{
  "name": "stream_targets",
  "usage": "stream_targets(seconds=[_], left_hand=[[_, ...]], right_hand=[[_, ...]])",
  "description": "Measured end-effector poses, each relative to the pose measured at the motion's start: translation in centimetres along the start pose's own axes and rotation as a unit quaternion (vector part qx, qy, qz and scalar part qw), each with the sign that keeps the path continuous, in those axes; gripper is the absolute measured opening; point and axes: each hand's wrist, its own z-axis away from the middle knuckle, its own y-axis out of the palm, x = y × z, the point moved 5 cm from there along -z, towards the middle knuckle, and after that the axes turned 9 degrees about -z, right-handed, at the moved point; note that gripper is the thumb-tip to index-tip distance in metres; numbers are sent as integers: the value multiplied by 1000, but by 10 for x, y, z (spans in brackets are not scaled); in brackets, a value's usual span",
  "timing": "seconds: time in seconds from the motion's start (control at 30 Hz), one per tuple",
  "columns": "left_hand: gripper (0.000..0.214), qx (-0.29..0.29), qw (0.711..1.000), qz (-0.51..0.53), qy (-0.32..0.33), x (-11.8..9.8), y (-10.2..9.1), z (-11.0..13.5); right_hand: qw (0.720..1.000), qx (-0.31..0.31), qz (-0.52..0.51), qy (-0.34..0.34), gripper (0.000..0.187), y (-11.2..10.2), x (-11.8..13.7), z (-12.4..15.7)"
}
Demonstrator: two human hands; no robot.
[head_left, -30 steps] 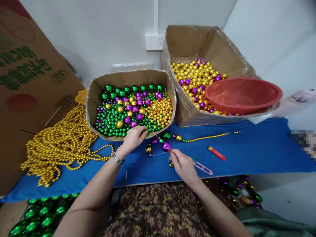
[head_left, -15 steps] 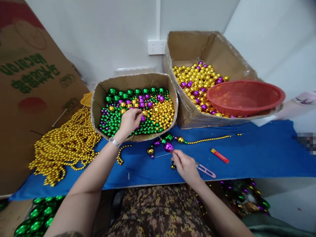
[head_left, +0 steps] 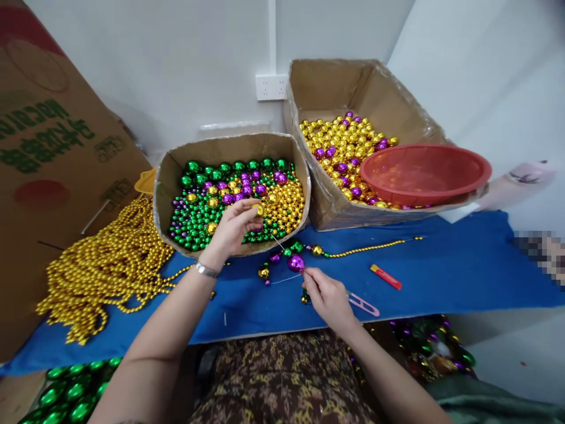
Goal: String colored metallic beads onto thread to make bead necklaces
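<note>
My left hand (head_left: 238,227) pinches a gold bead (head_left: 259,209) just above the bead-filled box (head_left: 165,227). Lower right, my right hand (head_left: 326,294) is closed at the edge of a large purple bead (head_left: 295,263) on a beaded string. A thin needle or wire (head_left: 277,241) points from the small green bead toward the box. The rest of the string lies on the blue cloth, with a purple bead and a gold bead (head_left: 263,272) at one end and a gold bead chain (head_left: 371,249) at the other.
A heap of gold bead strands (head_left: 110,265) lies at left. A larger box (head_left: 326,212) of gold and purple beads carries a red basin (head_left: 426,176). A pink-handled cutter (head_left: 362,304) sits beside my right hand, a red-and-yellow lighter-like stick (head_left: 386,277) farther right.
My left hand has lifted slightly from among the beads, and a gold bead now shows between its fingertips. My right hand stays at the purple bead. The view has shifted a little.
</note>
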Motion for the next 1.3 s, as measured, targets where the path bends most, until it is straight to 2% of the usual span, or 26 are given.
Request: stream_targets(seconds=[0.03, 0.1, 0.23, 0.53, 0.7, 0.87, 1.07, 1.3], left_hand=[[33, 11, 996, 81, -30, 2, 2, 8], [28, 13, 981, 178, -76, 6, 6, 22], [25, -1, 965, 240, -101, 8, 13, 39], [25, -28, 953, 283, -105, 2, 22, 48], [27, -27, 958, 276, -78, 0, 26, 54], [29, -12, 952, 303, -46, -7, 40, 66], [28, 4, 943, 327, -57, -5, 48, 73], [31, -16, 950, 307, -45, -1, 49, 79]], right_hand=[[1000, 1, 1, -4, 19, 1, 1, 0], [1000, 6, 3, -11, 19, 4, 4, -1], [1000, 13, 13, -23, 21, 7, 8, 1], [999, 19, 34, -38, 22, 7, 12, 3], [998, 8, 40, -42, 22, 6, 11, 4], [999, 8, 39, -28, 22, 7, 9, 3], [1000, 1, 2, -17, 22, 6, 6, 4], [999, -14, -30, 1, 18, 8, 1, 8]])
